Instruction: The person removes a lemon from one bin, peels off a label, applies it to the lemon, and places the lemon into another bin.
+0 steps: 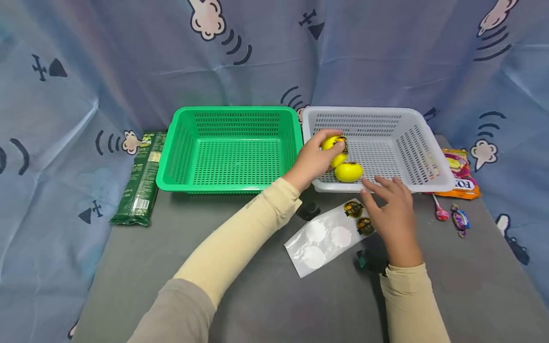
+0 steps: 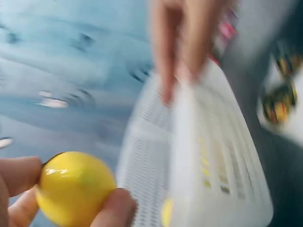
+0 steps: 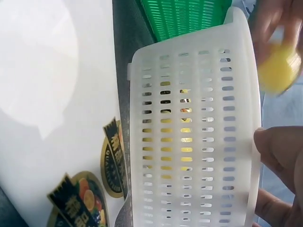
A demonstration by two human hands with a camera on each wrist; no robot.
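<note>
Head view: left hand [image 1: 312, 159] reaches over the near-left corner of the white basket [image 1: 429, 181], fingers curled around a yellow fruit [image 1: 334, 144] with a dark sticker on it; a second yellow fruit [image 1: 348, 172] lies inside the white basket just below it. Right hand [image 1: 392, 214] rests at the white basket's front rim, fingers spread and straight, palm over one end of the sticker sheet [image 1: 326, 238] on the grey desk [image 1: 171, 267]; two printed stickers show, part hidden by the hand. Green basket [image 1: 231, 147] sits just left of the white basket, a green packet [image 1: 141, 181] further left, an orange packet [image 1: 461, 176] and sweets [image 1: 459, 219] to its right. Left wrist view: blurred; fingers [image 2: 118, 208] pinch the yellow fruit, white basket beside it. Right wrist view: white basket wall close up, fingertips [image 3: 279, 151] at its rim, held fruit blurred at the top edge, sticker sheet cut off at the left.
</note>
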